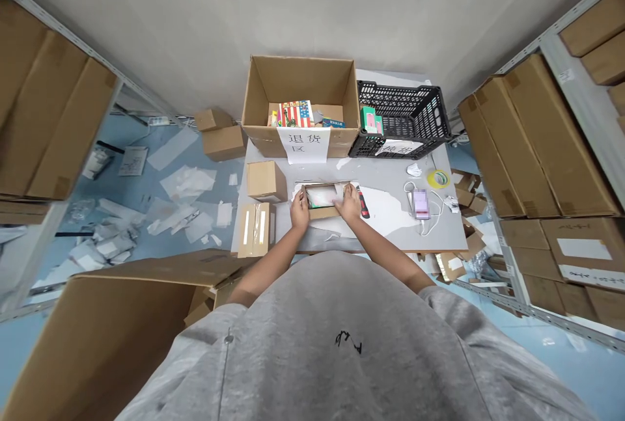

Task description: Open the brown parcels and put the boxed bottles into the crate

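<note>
A small open cardboard box point(323, 200) lies in the middle of the grey table point(390, 226), with a pale wrapped item inside it. My left hand point(299, 211) grips the box's left end, fingers curled over its edge. My right hand point(350, 203) grips its right end the same way. A red and black box cutter point(362, 202) lies just right of my right hand. White wrapping paper point(385, 209) is spread under and beside the box.
A large open carton point(301, 99) with a paper sign and colourful boxes stands at the back, a black plastic crate point(403, 118) to its right. Two closed small boxes point(266, 180) point(256, 229) sit left. A phone point(420, 203), cable and tape roll point(438, 178) lie right. Shelves of cartons flank both sides; paper litters the floor.
</note>
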